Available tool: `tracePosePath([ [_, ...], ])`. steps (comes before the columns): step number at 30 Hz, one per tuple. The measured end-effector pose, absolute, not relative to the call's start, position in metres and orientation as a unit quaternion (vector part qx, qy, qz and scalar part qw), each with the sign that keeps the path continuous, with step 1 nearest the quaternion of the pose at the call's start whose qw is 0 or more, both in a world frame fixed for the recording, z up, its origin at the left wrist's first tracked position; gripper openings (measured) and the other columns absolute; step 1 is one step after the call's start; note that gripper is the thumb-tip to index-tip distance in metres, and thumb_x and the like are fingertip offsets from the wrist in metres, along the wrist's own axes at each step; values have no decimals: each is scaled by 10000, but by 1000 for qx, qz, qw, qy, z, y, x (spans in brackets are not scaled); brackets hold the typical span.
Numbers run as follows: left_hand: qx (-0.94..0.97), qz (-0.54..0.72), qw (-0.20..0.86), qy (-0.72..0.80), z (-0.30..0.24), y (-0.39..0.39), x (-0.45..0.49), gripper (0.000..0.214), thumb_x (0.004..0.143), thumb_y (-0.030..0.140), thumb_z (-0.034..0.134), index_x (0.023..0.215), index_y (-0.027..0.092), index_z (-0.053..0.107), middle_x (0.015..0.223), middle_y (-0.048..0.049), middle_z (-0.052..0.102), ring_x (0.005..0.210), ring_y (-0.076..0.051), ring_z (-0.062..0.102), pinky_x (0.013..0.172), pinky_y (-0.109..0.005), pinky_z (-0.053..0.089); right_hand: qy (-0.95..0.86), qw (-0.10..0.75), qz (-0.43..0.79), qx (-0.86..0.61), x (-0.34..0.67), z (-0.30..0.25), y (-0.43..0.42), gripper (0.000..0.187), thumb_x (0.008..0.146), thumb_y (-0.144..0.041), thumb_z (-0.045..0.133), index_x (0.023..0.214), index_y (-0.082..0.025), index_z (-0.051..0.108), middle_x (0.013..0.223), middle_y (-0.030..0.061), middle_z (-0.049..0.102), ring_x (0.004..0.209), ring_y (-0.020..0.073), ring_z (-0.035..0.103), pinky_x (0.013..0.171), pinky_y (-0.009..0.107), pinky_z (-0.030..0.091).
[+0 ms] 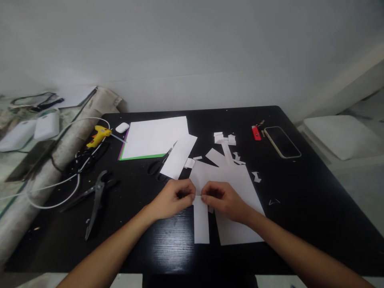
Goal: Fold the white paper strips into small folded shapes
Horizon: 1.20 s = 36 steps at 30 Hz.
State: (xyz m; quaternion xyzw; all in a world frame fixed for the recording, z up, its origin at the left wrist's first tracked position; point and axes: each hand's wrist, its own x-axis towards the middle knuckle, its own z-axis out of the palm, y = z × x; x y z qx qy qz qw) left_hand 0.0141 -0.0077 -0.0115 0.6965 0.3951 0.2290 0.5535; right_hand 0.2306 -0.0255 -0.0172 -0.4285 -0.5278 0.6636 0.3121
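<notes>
My left hand [175, 199] and my right hand [223, 200] meet over the middle of a black table [300, 200]. Both are closed in a pinch on the top end of a narrow white paper strip [201, 224], which runs toward me across the table. Under my right hand lies a larger white sheet [240, 180] with cut edges. Small white paper offcuts [228, 140] are scattered just beyond it.
Black scissors [157, 166] lie partly under a white sheet [180, 154]. A stack of coloured paper [153, 138], a yellow glue gun [97, 135], pliers [96, 196] and white cable sit left. A red lighter [256, 132] and a phone [282, 142] lie far right.
</notes>
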Motion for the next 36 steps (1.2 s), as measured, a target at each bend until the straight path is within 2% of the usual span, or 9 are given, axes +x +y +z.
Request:
tracePosePath([
  [7, 641, 281, 570, 430, -14, 3, 6, 91, 848, 190, 599, 766, 151, 594, 625, 31, 552, 562, -105, 487, 554, -231, 369, -500, 349, 657, -442, 235, -17, -17, 131, 783, -274, 700, 717, -172, 653, 669, -17, 583, 625, 126, 552, 614, 259, 458],
  [11, 643, 281, 578, 417, -15, -1, 9, 119, 891, 257, 641, 869, 141, 638, 666, 18, 578, 588, -110, 516, 562, -231, 385, -474, 339, 691, -427, 232, -18, -19, 169, 787, -311, 722, 735, -166, 650, 656, -23, 596, 591, 127, 594, 592, 263, 488],
  [15, 652, 272, 600, 376, -15, -6, 11, 172, 900, 233, 659, 1052, 152, 664, 786, -13, 642, 679, -126, 556, 635, -246, 428, -465, 343, 695, -428, 230, -19, -21, 188, 785, -324, 741, 741, -163, 655, 648, -23, 608, 580, 129, 615, 583, 263, 498],
  [17, 657, 268, 602, 366, -17, -7, 11, 188, 907, 217, 655, 1086, 161, 670, 833, -28, 665, 718, -135, 571, 674, -258, 442, -463, 343, 696, -429, 230, -19, -21, 194, 785, -330, 749, 748, -162, 660, 656, -20, 617, 583, 130, 622, 581, 262, 501],
  [36, 679, 251, 583, 368, -14, -8, 10, 176, 913, 212, 643, 1084, 178, 668, 794, -6, 621, 712, -135, 555, 674, -261, 436, -452, 335, 706, -431, 230, -24, -21, 292, 775, -413, 795, 768, -154, 661, 662, -13, 641, 576, 136, 644, 592, 274, 517],
])
